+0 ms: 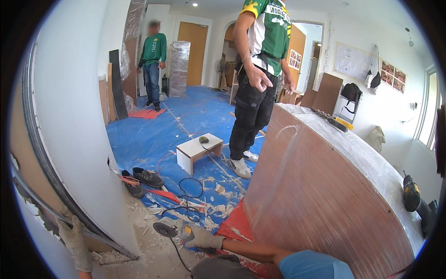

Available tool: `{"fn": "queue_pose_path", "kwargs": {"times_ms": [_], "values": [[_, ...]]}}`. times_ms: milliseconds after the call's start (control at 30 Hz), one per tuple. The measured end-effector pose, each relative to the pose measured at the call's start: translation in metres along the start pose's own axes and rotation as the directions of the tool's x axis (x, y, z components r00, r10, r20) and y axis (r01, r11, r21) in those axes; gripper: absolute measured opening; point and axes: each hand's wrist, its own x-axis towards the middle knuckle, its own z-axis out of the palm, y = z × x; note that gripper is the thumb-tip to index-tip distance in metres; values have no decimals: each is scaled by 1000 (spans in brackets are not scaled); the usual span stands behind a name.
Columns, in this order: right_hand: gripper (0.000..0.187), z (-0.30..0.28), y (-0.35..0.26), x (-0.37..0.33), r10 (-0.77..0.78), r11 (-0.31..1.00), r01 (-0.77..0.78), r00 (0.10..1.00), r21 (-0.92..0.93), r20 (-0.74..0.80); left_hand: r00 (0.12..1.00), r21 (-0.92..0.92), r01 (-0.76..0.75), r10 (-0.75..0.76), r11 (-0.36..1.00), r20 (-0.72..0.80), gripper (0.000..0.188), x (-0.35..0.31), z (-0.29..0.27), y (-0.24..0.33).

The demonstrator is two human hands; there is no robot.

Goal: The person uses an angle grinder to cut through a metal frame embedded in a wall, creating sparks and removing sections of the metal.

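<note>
My right hand [202, 236], in a grey work glove, is closed around the body of an angle grinder [164, 229]. Its dark disc faces left, low over the debris-strewn floor, and a black cord [179, 255] trails from it. At the lower left, my gloved left hand [73, 238] rests with fingers stretched out against the edge of a wall opening. A metal stud [55, 181] runs along that opening, beside the white wall panel [76, 116]. Broken board pieces [111, 257] lie at the wall's foot.
A plastic-wrapped wooden cabinet [320, 195] rises at right, with tools [332, 119] and a black power tool [411, 193] on top. One person [260, 74] stands beyond it, another [152, 65] farther back. A small white bench [200, 148] bears a tape measure [203, 139]; shoes [146, 177] lie nearby on blue sheeting [139, 144].
</note>
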Motion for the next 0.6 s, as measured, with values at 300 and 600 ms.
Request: {"fn": "queue_pose_path", "kwargs": {"times_ms": [300, 600], "values": [[90, 14, 14, 11, -57, 997, 58, 998, -48, 30, 982, 127, 190, -189, 974, -18, 56, 4, 3, 26], [53, 49, -9, -15, -44, 889, -48, 981, 455, 189, 995, 363, 79, -94, 928, 24, 47, -4, -6, 78]]}}
